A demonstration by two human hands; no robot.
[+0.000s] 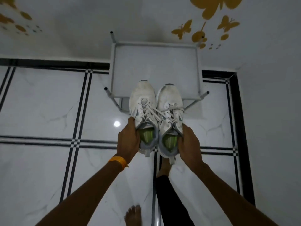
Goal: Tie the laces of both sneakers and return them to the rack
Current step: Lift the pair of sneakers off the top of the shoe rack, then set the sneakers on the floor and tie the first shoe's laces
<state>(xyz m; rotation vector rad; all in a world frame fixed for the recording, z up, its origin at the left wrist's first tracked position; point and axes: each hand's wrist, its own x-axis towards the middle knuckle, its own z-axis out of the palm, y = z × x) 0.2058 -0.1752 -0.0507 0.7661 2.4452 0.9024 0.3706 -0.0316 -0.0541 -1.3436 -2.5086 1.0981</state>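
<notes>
Two white sneakers with grey trim and green insoles are held side by side in the air, toes pointing away from me. My left hand point(127, 140) grips the heel side of the left sneaker point(143, 101). My right hand point(189, 142) grips the heel side of the right sneaker point(169, 103). White laces lie across both tongues and cross from one shoe to the other; I cannot tell whether they are knotted. The toes overlap the front edge of the white metal rack point(114, 66), which stands against the wall.
The floor point(40, 103) is glossy white marble tile with black border lines. My bare feet point(132, 215) stand on it below the shoes. Yellow butterfly stickers point(226, 24) decorate the white wall behind the rack.
</notes>
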